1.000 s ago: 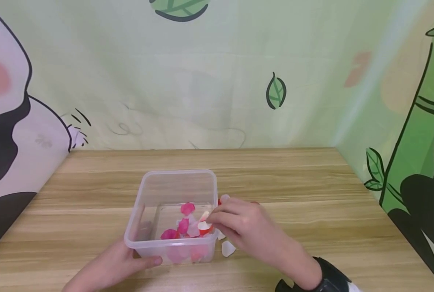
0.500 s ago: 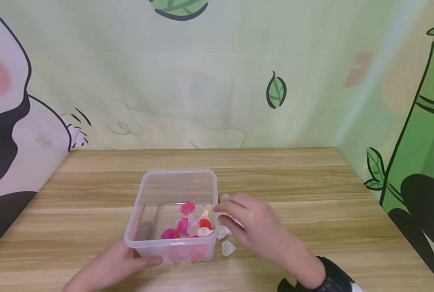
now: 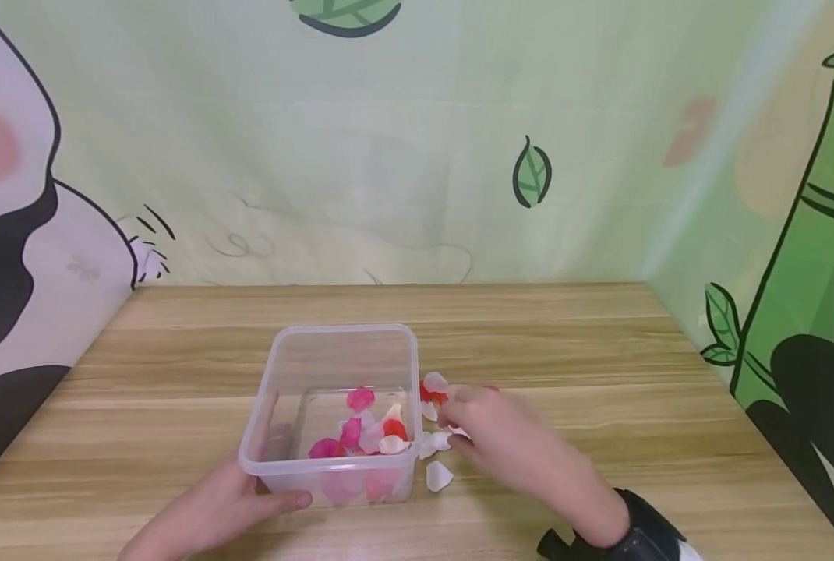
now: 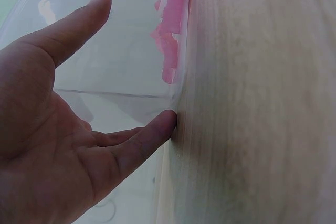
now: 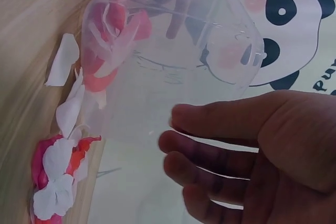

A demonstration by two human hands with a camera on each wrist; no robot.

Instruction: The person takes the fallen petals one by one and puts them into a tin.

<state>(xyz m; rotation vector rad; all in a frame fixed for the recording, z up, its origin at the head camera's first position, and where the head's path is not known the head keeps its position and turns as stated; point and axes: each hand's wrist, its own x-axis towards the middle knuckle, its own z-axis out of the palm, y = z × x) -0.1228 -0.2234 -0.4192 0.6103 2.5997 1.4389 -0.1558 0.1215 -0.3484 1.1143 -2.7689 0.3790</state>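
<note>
On the wooden table (image 3: 599, 351), left hand (image 3: 213, 510) presses spread fingers against the clear box (image 3: 340, 343); right hand (image 3: 508, 440), fingers loosely open, hovers over loose petals (image 3: 434, 444).

The head view looks forward and down from above the near edge of the wooden table (image 3: 564, 343), taking in the whole tabletop and the cartoon panda backdrop (image 3: 10, 234) behind it. The clear plastic container (image 3: 340, 343) sits at lower centre, at middling distance.

The left wrist view is very close, looking along the left hand (image 4: 47, 145) at the container's wall (image 4: 121, 51), with tabletop filling the right half of the frame.

The right wrist view, also close and rolled sideways, looks past the right hand (image 5: 262, 150) at lower right, toward the container (image 5: 210, 61) and the loose petals (image 5: 60, 171) at the left edge.

All three share the container; the head and right wrist views share the petals.
</note>
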